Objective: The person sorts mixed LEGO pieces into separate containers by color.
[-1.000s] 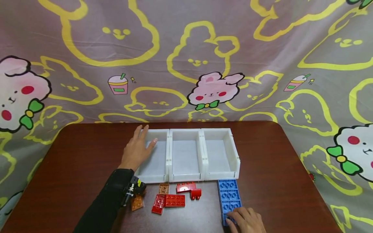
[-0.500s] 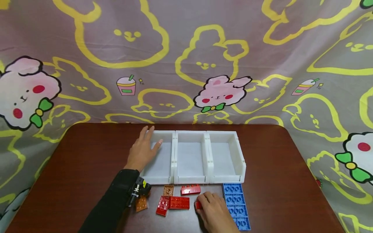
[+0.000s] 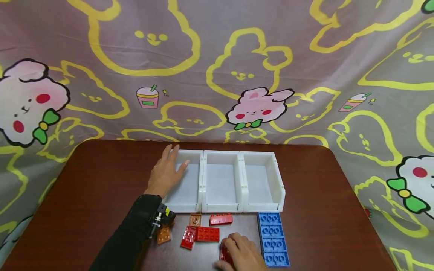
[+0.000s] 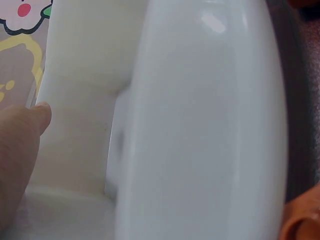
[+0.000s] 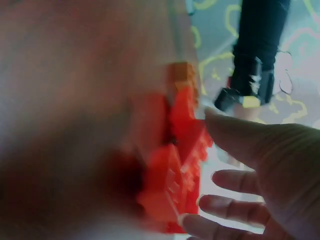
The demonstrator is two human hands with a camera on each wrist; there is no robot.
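My left hand lies over the left side of the leftmost white bin, fingers fairly straight. In the left wrist view its thumb reaches over the bin's inside. Low in the head view, my right hand is over a red brick, partly covering it, with thumb and fingers apart. The right wrist view shows those fingers spread and fairly straight close to the red bricks. Nearby lie a red brick on its side, a red studded brick and another red brick.
Three joined white bins stand in a row, including the middle bin and the right bin. A column of blue bricks lies below the right bin. Orange bricks lie near the left sleeve. A patterned curtain hangs behind the table.
My right hand has left the blue bricks, moved left to the small red brick, then shifted toward the front edge with a red brick under it. My left hand stays on the bin.
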